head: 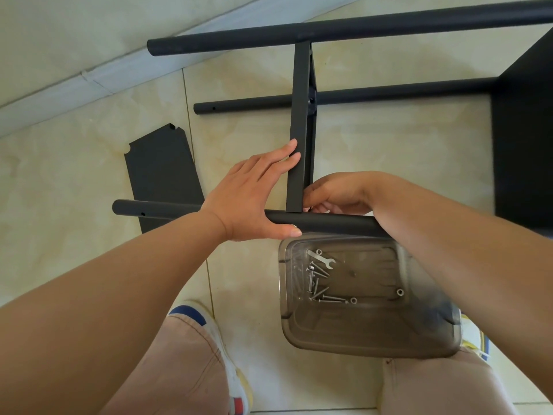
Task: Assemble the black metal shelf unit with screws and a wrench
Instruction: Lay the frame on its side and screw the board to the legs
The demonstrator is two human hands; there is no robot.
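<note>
A person's left hand (250,190) lies flat, fingers straight, against the shelf unit's (299,130) black crossbar, thumb under the near tube (329,222). The right hand (335,194) curls at the joint; whether it grasps anything is unclear. Below, a tray (425,339) holds screws (318,290) and wrench (321,259) on floor tiles.

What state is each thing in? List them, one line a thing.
Left hand: open, fingers flat against the shelf panel, thumb on the near pole.
Right hand: fingers curled at the joint; what it holds is hidden.
Shelf panel: on edge between poles.
Near pole: lying level across the frame.
Loose panel: flat on the floor.
Plastic tub: open, no lid.
Wrench: unused, in the tub.
Screws: loose in the tub.
</note>
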